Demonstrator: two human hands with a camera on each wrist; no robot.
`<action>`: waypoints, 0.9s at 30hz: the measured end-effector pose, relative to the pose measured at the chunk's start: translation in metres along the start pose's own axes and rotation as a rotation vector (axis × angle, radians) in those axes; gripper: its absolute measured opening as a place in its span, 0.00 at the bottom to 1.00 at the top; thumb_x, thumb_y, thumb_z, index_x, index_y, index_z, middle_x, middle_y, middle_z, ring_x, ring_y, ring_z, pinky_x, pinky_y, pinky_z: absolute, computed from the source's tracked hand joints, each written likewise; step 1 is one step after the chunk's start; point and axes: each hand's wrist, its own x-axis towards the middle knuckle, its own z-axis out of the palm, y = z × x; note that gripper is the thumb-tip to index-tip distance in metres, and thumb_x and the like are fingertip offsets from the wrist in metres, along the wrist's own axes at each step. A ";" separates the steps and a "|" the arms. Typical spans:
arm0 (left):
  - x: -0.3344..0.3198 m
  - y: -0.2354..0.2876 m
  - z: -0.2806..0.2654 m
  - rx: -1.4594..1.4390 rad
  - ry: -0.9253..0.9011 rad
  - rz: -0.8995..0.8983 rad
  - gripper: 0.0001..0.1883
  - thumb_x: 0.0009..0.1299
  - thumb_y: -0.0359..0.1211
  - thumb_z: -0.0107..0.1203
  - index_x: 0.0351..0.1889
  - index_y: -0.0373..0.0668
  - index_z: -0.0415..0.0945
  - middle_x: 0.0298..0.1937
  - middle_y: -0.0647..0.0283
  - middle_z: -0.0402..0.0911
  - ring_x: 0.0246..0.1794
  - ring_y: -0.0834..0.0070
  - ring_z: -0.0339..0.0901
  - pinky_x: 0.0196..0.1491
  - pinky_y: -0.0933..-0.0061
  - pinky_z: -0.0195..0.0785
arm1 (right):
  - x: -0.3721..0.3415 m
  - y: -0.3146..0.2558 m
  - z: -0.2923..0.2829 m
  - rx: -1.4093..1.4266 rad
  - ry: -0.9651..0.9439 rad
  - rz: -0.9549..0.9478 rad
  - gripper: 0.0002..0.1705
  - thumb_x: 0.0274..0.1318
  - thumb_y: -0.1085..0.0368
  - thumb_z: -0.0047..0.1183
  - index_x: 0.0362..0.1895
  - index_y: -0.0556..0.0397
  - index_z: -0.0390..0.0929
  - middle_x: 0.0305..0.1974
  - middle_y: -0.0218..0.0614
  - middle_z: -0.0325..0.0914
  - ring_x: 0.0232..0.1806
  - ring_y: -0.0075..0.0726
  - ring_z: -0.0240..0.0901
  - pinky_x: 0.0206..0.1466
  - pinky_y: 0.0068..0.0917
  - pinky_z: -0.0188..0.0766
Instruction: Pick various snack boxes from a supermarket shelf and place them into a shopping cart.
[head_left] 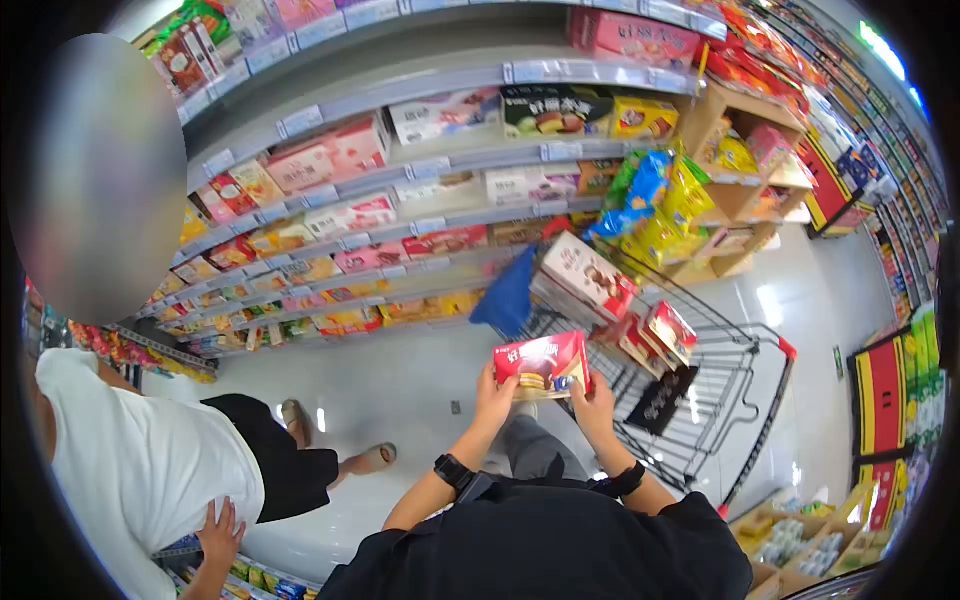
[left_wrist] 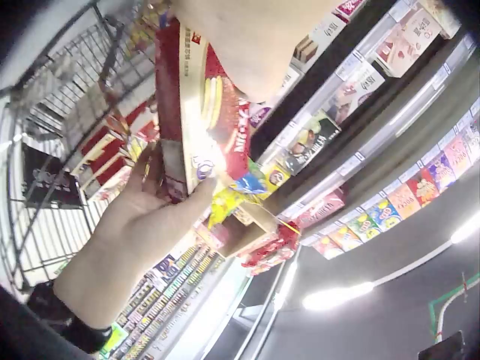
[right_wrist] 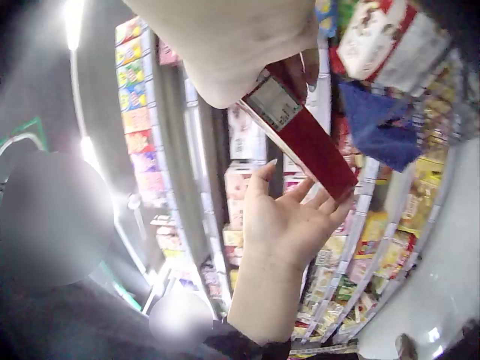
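A red and cream snack box (head_left: 543, 365) with pictures of layered cakes on its front is held up before my body by both hands. My left hand (head_left: 492, 401) grips its left end, the thumb by the front face. At the lower right corner, my right hand (head_left: 596, 408) holds the other end, its thumb along the edge. In the left wrist view the box (left_wrist: 202, 105) stands on end, with the right hand (left_wrist: 139, 225) around its lower end. A dark red side of the box (right_wrist: 319, 150) faces the right wrist view, the left hand (right_wrist: 289, 225) at its far end.
A wire shopping cart (head_left: 715, 400) stands to the right, with a large white box (head_left: 590, 277), red boxes (head_left: 668, 338) and a blue bag (head_left: 507, 292) at it. Stocked shelves (head_left: 430, 165) run ahead. On the left stands a person in a white shirt (head_left: 150, 450).
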 end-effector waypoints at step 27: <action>0.083 -0.059 0.298 0.320 -0.584 -0.013 0.27 0.55 0.34 0.57 0.53 0.34 0.67 0.48 0.51 0.74 0.45 0.65 0.74 0.50 0.71 0.64 | 0.126 0.179 -0.219 0.366 0.386 0.457 0.16 0.61 0.63 0.35 0.51 0.53 0.61 0.26 0.35 0.69 0.19 0.24 0.67 0.20 0.26 0.73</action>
